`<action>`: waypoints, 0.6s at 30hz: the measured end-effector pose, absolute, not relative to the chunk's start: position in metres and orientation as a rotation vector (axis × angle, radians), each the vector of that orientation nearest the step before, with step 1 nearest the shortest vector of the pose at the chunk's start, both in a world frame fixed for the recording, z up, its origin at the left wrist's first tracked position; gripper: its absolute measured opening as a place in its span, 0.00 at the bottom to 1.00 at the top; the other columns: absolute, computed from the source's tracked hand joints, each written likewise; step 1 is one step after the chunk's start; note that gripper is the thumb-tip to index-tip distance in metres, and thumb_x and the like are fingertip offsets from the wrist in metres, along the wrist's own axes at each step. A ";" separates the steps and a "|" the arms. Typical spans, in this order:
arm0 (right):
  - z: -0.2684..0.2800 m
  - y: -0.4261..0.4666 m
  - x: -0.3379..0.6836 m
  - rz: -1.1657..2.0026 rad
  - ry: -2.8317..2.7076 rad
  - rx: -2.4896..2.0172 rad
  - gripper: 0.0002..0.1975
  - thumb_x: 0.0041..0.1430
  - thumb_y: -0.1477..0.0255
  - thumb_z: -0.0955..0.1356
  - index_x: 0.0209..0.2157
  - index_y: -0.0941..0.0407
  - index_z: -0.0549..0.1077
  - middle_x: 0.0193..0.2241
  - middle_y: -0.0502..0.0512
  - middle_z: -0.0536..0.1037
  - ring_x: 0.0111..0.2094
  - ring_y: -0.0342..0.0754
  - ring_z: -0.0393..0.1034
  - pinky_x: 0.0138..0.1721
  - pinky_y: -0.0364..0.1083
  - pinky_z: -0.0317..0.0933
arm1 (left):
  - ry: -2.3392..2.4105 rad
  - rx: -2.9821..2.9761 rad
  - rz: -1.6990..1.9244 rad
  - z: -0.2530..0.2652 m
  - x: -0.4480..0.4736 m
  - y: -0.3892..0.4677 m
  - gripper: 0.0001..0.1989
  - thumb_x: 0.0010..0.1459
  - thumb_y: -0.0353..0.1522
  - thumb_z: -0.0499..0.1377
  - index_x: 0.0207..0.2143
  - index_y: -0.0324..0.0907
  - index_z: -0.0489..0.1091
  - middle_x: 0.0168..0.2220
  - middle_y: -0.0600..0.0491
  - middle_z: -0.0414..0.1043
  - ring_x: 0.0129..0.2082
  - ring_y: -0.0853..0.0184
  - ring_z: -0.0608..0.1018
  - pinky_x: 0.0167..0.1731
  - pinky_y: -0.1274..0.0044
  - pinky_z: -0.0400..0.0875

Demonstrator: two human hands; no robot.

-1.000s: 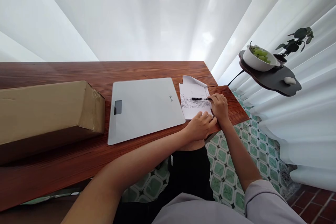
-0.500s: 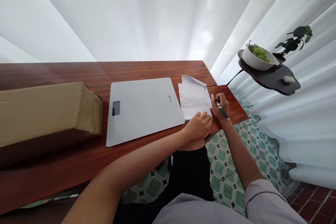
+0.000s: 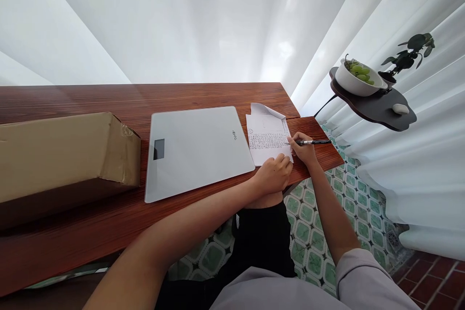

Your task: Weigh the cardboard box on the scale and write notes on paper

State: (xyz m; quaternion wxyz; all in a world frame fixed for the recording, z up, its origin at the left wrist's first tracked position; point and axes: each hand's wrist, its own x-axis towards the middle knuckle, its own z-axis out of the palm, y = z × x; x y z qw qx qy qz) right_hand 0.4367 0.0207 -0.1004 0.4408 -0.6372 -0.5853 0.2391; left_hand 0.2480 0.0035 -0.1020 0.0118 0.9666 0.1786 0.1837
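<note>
I see a white bowl (image 3: 352, 85) with green grapes (image 3: 361, 72) in it, on a small dark side table (image 3: 379, 115). A pot (image 3: 388, 77) beside it has a leafy plant (image 3: 407, 60). I can't see inside the brown box (image 3: 54, 155).

My right hand (image 3: 305, 149) is holding a pen (image 3: 317, 142), with its tip by the right side of the paper (image 3: 264, 127). The paper lies on the wooden table (image 3: 181, 96), full of tiny writing. My left hand (image 3: 275, 173) has bent fingers at the paper's bottom edge; I can't tell if they pinch it. A flat white board (image 3: 196, 152) sits between box and paper, close to my left hand.
</note>
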 end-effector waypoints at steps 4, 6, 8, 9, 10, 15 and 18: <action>-0.100 0.021 0.436 0.638 -1.487 -1.580 0.22 0.57 0.53 0.71 0.23 0.53 0.63 0.15 0.45 0.68 0.14 0.43 0.62 0.18 0.45 0.58 | 0.605 3.020 0.564 -0.102 0.248 0.003 0.10 0.65 0.31 0.49 0.41 0.35 0.67 0.40 0.43 0.67 0.39 0.59 0.68 0.28 0.70 0.60; -0.101 0.022 0.436 0.656 -1.489 -1.579 0.22 0.58 0.53 0.70 0.23 0.53 0.62 0.15 0.45 0.67 0.14 0.42 0.61 0.18 0.44 0.57 | 0.641 3.017 0.563 -0.102 0.249 0.003 0.11 0.64 0.31 0.50 0.44 0.35 0.67 0.43 0.42 0.67 0.39 0.58 0.69 0.29 0.70 0.61; -0.102 0.023 0.436 0.681 -1.479 -1.573 0.23 0.61 0.53 0.68 0.23 0.52 0.60 0.14 0.45 0.67 0.14 0.43 0.61 0.18 0.44 0.58 | 0.668 3.016 0.544 -0.103 0.249 0.003 0.12 0.63 0.32 0.51 0.45 0.35 0.67 0.47 0.41 0.68 0.39 0.58 0.69 0.29 0.70 0.62; -0.103 0.023 0.436 0.694 -1.474 -1.569 0.23 0.62 0.52 0.67 0.23 0.52 0.59 0.14 0.45 0.67 0.14 0.43 0.61 0.18 0.45 0.58 | 0.676 3.017 0.529 -0.103 0.249 0.003 0.12 0.63 0.32 0.51 0.46 0.35 0.67 0.48 0.40 0.68 0.40 0.57 0.70 0.30 0.70 0.63; -0.103 0.024 0.436 0.706 -1.471 -1.566 0.23 0.63 0.52 0.66 0.23 0.52 0.59 0.14 0.45 0.67 0.14 0.43 0.61 0.18 0.45 0.58 | 0.679 3.019 0.515 -0.103 0.249 0.004 0.13 0.63 0.32 0.51 0.46 0.36 0.67 0.50 0.39 0.67 0.40 0.57 0.70 0.30 0.70 0.64; -0.105 0.024 0.437 0.748 -1.472 -1.549 0.21 0.63 0.54 0.66 0.24 0.52 0.60 0.14 0.45 0.68 0.14 0.43 0.61 0.18 0.45 0.58 | 0.698 3.008 0.474 -0.101 0.249 0.004 0.13 0.64 0.33 0.50 0.47 0.36 0.66 0.56 0.36 0.66 0.41 0.57 0.72 0.32 0.69 0.66; -0.105 0.025 0.437 0.753 -1.475 -1.544 0.20 0.64 0.55 0.66 0.24 0.52 0.60 0.14 0.45 0.68 0.14 0.43 0.61 0.18 0.45 0.59 | 0.703 2.996 0.451 -0.099 0.248 0.003 0.12 0.63 0.32 0.50 0.45 0.37 0.66 0.57 0.36 0.65 0.42 0.56 0.72 0.33 0.69 0.67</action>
